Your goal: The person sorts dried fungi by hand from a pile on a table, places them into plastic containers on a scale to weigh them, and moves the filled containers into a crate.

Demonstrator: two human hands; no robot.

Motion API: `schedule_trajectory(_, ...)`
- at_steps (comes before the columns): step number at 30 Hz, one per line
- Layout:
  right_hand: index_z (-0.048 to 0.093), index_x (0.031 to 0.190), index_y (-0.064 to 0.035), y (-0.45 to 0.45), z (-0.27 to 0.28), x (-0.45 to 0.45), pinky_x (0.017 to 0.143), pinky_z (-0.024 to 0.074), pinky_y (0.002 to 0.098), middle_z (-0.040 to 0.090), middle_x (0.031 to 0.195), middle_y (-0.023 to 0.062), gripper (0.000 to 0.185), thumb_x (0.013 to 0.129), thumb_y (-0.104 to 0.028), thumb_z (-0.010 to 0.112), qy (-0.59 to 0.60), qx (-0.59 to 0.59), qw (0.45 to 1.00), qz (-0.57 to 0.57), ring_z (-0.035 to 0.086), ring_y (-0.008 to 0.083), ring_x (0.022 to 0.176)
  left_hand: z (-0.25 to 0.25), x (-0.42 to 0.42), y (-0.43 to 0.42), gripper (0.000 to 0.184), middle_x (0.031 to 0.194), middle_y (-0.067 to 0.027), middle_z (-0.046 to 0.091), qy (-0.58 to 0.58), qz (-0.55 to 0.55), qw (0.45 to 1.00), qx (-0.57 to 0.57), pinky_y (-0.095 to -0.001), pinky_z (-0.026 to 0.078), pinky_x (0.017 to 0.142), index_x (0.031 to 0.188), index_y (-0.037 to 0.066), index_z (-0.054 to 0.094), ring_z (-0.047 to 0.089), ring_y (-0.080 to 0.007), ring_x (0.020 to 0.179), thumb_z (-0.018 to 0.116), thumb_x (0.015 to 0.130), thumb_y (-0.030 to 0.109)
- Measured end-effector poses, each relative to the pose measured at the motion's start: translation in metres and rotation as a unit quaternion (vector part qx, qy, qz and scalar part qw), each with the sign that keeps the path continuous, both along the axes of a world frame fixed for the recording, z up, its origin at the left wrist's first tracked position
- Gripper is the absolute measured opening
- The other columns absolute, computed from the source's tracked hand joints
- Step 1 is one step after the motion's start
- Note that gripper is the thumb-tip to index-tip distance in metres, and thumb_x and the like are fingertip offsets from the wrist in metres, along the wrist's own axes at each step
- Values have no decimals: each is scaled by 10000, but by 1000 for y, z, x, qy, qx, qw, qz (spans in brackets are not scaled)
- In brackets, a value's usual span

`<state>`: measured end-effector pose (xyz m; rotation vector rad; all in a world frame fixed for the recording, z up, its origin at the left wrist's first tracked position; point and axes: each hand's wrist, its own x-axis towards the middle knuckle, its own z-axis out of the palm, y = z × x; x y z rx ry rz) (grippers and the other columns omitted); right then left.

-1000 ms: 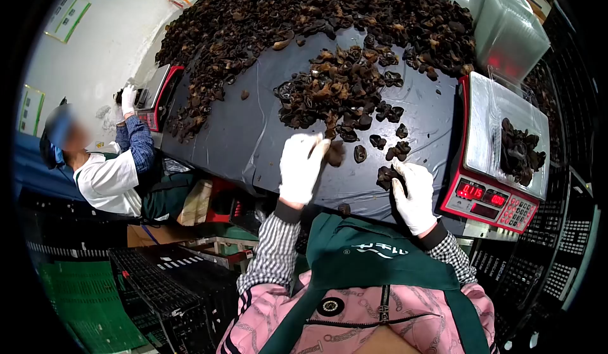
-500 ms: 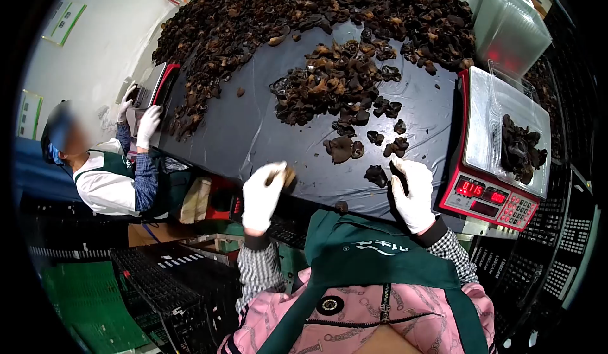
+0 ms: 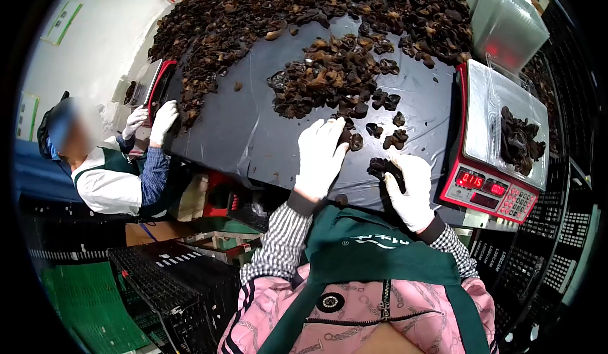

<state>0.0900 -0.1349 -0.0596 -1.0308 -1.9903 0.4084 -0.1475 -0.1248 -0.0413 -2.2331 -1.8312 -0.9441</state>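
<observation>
The white-gloved right hand [image 3: 413, 186] was nearer the dark-brown, crinkled fungus piece [image 3: 379, 166], thumb and forefinger parted around its right end, grip unclear; the piece stretched leftward. The white-gloved left hand [image 3: 319, 157] lay left, fingers slightly bent at the brown fungus heap's [image 3: 329, 78] near edge, its hold indiscernible.

The head view looks down across the table [image 3: 218, 132]

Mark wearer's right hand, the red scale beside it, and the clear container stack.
Right hand [image 3: 413, 191]: head view, back of the glove.
Red scale [image 3: 478, 114]: head view, bare metal plate.
Clear container stack [image 3: 508, 34]: head view, side.
</observation>
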Motion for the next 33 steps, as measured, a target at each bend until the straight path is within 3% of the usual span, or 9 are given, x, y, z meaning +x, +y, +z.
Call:
schedule_trajectory(2,668,1265,-57,-2,3,5,954,449,416,676,1103,113,487,789,-36,768,13,10,1000,-21,617,308,1043,-17,0,14,313,885,-124,682,-25,-35,999,-11,-424,507,788,1153,45,711,642,-328,833,725,842,77)
schedule_trajectory(7,662,1266,-51,-3,-1,9,955,447,417,673,1104,110,495,784,-32,771,13,5,1000,-19,612,309,1041,26,-20,-47,240,947,-116,726,-130,60,988,-60,-375,535,843,1084,72,766,683,-289,895,723,849,54)
schedule_trajectory(14,611,1336,-71,6,2,-20,1041,368,449,618,1186,109,553,815,-163,770,-86,-32,995,51,553,292,1141,38,-70,-167,326,972,-123,720,-8,230,952,-202,-397,529,823,1115,42,746,668,-301,911,799,805,126)
schedule_trajectory(20,663,1017,-48,18,-6,-20,912,474,432,673,1082,107,274,769,-55,779,12,22,999,48,629,324,1008,27,-9,-119,365,1191,-105,720,-54,-1,987,-151,-389,510,958,1162,49,726,648,-288,1092,772,804,103)
schedule_trajectory(24,646,1019,-8,6,1,-2,855,539,315,679,1072,126,191,851,18,732,141,-154,978,5,680,233,948,0,25,-104,296,1060,-89,700,-27,-58,981,-181,-392,520,904,1101,93,735,638,-292,996,757,807,112)
schedule_trajectory(27,662,1052,23,1,6,19,868,531,294,702,1046,85,149,908,-16,665,280,-403,871,7,668,162,943,2,2,-117,231,994,-64,689,-7,-45,979,-199,-373,538,848,1044,110,740,642,-269,946,741,814,125)
schedule_trajectory(29,642,1121,28,-1,5,28,855,565,339,708,1063,134,218,947,-94,592,466,-538,700,59,692,233,961,20,-20,-133,207,990,-66,698,6,4,969,-248,-378,540,849,1009,116,743,648,-269,966,734,802,125)
schedule_trajectory(31,627,1144,21,-2,6,28,842,579,368,697,1110,157,257,968,-154,561,547,-540,629,115,696,273,976,35,-50,-140,171,995,-78,707,95,-108,968,-207,-378,538,847,972,99,743,655,-269,1002,731,802,119)
schedule_trajectory(33,627,1121,-1,-2,1,26,816,574,387,684,1136,168,281,994,-242,559,574,-556,587,128,685,292,972,34,-52,-128,170,1038,-89,727,-37,45,980,-190,-378,537,880,1020,39,744,667,-282,1000,746,860,95)
